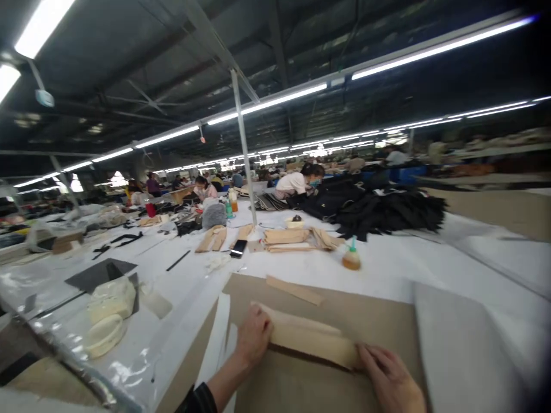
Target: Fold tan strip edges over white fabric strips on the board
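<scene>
A tan strip of leather-like material (312, 337) is stretched between my two hands, just above a brown board (301, 384). My left hand (255, 334) pinches its left end, fingers closed. At the other end, my right hand (390, 373) grips the right edge between thumb and fingers. The strip's near edge is dark and seems slightly raised, casting a shadow. Beyond it, a narrower tan strip (295, 289) lies flat on the board. White strips (217, 332) rest along the board's left side.
A glue bottle (352, 259) with a green nozzle stands behind the board. Tan pieces (286, 238), a phone (238, 248) and a black fabric pile (365, 206) lie further back. Left are a cream tub (105, 334) and a grey sheet (101, 275). Co-workers sit beyond.
</scene>
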Demonstrator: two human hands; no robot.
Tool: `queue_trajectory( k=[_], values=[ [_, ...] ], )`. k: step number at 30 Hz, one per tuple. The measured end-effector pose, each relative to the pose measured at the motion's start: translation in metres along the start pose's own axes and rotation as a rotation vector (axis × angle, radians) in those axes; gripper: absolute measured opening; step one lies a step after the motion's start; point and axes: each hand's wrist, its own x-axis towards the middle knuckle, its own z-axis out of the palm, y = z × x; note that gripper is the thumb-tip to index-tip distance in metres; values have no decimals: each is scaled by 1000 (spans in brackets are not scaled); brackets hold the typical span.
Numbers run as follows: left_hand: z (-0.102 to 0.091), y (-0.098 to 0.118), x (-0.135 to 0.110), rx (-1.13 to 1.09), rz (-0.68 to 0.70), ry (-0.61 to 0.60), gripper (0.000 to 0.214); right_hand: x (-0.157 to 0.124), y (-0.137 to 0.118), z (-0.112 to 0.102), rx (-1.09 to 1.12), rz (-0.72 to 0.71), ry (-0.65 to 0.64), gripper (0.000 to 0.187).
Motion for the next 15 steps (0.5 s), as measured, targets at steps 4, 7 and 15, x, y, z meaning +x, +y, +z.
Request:
queue_trajectory(
  k=[4, 7, 15],
  values=[
    [12, -13, 0, -113, 66, -23, 12, -9, -20, 1, -6, 96, 60, 48],
    [17, -18, -4, -165, 89, -27, 13, -14, -23, 0, 27, 116, 34, 50],
    [9, -25, -12, -256, 125, -25, 14, -39, -52, -7, 182, 212, -274, 53]
  ],
)
